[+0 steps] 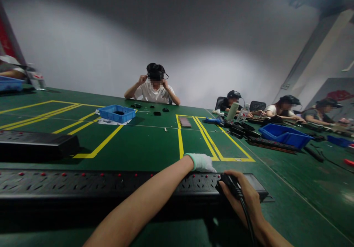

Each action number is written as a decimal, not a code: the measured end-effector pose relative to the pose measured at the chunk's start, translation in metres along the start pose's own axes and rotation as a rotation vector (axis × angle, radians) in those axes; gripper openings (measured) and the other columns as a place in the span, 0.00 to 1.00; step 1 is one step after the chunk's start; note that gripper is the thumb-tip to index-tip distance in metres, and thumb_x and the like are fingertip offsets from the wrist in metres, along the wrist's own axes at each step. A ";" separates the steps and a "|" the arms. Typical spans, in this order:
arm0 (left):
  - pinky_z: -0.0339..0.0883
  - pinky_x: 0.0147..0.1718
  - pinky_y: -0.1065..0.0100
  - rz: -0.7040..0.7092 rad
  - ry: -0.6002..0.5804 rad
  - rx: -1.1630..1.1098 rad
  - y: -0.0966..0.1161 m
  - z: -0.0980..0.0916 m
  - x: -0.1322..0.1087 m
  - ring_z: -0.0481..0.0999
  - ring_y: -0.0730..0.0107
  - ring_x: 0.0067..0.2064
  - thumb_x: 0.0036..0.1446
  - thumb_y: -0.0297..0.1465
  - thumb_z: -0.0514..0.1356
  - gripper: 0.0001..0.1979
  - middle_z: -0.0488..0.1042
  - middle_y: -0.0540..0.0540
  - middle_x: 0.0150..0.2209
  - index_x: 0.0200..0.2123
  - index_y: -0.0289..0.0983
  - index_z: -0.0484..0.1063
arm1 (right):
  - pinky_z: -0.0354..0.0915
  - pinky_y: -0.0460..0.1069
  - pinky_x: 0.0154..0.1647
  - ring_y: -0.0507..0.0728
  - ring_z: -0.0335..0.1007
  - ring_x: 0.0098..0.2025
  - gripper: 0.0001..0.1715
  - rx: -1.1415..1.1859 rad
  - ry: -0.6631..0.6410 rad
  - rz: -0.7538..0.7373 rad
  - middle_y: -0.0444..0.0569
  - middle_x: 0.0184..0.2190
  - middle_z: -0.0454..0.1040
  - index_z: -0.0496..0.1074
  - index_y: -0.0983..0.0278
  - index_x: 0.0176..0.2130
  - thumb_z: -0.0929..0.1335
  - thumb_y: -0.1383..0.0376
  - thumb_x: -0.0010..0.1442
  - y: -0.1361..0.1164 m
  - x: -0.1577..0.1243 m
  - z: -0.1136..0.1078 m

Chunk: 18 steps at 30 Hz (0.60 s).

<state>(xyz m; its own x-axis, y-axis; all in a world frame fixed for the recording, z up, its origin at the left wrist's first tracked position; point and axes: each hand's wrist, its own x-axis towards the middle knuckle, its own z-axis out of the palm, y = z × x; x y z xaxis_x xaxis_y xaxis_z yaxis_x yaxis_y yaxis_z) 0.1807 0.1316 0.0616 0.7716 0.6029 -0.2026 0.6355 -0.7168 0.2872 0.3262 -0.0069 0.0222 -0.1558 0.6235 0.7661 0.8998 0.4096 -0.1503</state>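
Note:
A long black power strip (163,183) with a row of sockets and small red parts lies across the green table in front of me. My right hand (245,190) is closed around a black plug (230,184), at the sockets near the strip's right end. Whether its pins are in a socket is hidden. The plug's black cord (245,214) hangs down past my palm. Reaching over the strip, my left hand (203,163) wears a pale glove and lies against the far edge. Its fingers are mostly hidden there.
Another black power strip (41,143) lies at the left. A light blue tray (117,113) stands beyond it, with small black parts (157,113) nearby. A dark blue bin (286,134) is at the right. A person (153,88) sits opposite; several others sit along the right.

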 end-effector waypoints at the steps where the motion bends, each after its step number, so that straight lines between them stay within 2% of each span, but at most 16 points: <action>1: 0.73 0.44 0.57 -0.002 -0.042 -0.019 -0.002 0.001 0.001 0.75 0.62 0.46 0.66 0.38 0.59 0.16 0.72 0.42 0.50 0.52 0.35 0.69 | 0.72 0.51 0.37 0.59 0.78 0.37 0.14 0.000 0.004 0.000 0.49 0.38 0.77 0.68 0.60 0.46 0.65 0.54 0.66 -0.001 0.000 0.000; 4: 0.73 0.45 0.56 -0.004 -0.153 -0.079 -0.006 0.004 0.003 0.75 0.61 0.47 0.66 0.38 0.59 0.16 0.72 0.42 0.50 0.52 0.35 0.70 | 0.72 0.51 0.39 0.59 0.78 0.40 0.14 0.004 0.003 0.008 0.50 0.40 0.76 0.67 0.60 0.46 0.65 0.54 0.66 -0.002 0.000 0.000; 9: 0.72 0.46 0.55 -0.032 -0.243 -0.167 -0.012 0.005 0.002 0.75 0.60 0.48 0.66 0.38 0.60 0.17 0.71 0.42 0.52 0.53 0.35 0.69 | 0.73 0.51 0.36 0.59 0.79 0.35 0.21 0.024 0.008 0.045 0.49 0.37 0.77 0.64 0.61 0.51 0.65 0.51 0.66 0.000 0.002 -0.002; 13: 0.72 0.46 0.55 -0.074 -0.275 -0.231 -0.014 0.004 0.000 0.75 0.60 0.48 0.66 0.38 0.60 0.17 0.71 0.42 0.52 0.53 0.35 0.69 | 0.72 0.50 0.34 0.57 0.78 0.34 0.14 0.051 -0.075 -0.103 0.48 0.36 0.77 0.67 0.60 0.46 0.65 0.54 0.68 0.007 0.009 -0.010; 18: 0.73 0.45 0.56 -0.118 -0.283 -0.296 -0.015 0.003 -0.002 0.75 0.61 0.47 0.66 0.39 0.60 0.17 0.71 0.42 0.51 0.53 0.35 0.69 | 0.71 0.49 0.33 0.56 0.77 0.33 0.11 0.078 -0.182 -0.228 0.48 0.36 0.77 0.67 0.60 0.47 0.66 0.57 0.68 0.015 0.020 -0.019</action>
<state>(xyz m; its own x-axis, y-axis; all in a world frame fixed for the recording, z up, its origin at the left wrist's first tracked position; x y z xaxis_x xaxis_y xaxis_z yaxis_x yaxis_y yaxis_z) 0.1694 0.1402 0.0545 0.6976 0.5250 -0.4876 0.7162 -0.4922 0.4947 0.3448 -0.0010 0.0467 -0.4271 0.6155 0.6624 0.8002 0.5984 -0.0402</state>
